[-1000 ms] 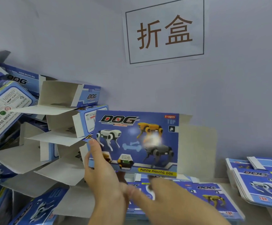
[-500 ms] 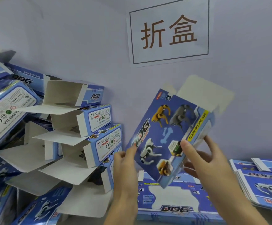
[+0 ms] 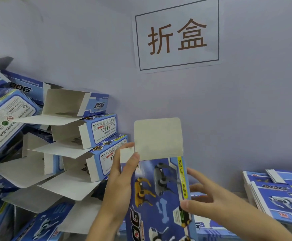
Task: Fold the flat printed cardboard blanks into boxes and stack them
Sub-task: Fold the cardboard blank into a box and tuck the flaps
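Note:
I hold one blue printed box blank (image 3: 161, 193) upright in front of me, its robot-dog print facing me and its plain grey top flap (image 3: 158, 138) standing up. My left hand (image 3: 122, 178) grips its left edge, the thumb pressing on the small side flap. My right hand (image 3: 209, 200) grips the right edge by the yellow strip, thumb on the front. Folded boxes (image 3: 96, 131) with open flaps are stacked at the left against the wall. Flat blanks (image 3: 277, 193) lie in a pile at the right.
A wall with a paper sign (image 3: 176, 35) stands directly behind the box. More flat blanks (image 3: 209, 228) lie on the table under my hands. Further folded boxes (image 3: 6, 119) lean in a heap at the far left.
The box has turned from tilted to upright, top flap now pointing straight up. My left hand moved up onto its left edge and side flap; my right hand stays on the right edge.

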{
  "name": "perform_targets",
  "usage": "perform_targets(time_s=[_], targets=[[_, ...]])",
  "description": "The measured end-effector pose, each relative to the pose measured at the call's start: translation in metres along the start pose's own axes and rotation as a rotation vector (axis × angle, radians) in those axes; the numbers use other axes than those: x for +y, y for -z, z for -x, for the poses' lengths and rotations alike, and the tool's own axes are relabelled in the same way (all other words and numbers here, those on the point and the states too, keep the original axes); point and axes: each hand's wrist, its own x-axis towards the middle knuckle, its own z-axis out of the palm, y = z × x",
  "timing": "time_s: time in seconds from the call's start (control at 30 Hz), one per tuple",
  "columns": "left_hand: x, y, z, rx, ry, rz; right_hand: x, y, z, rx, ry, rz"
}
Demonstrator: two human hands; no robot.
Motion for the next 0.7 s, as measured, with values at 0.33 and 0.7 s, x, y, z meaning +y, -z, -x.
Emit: perform_targets(time_s=[0.33,0.7], targets=[[-0.025,-0.039,0.010,-0.053,-0.063,-0.268,0.021,-0.013,-0.032,0.350,0.272,-0.373],[-0.032,-0.027,0.007,-0.081,0.186,-0.249,0.024,-0.014,-0.034,0.497,0.114,-0.280]])
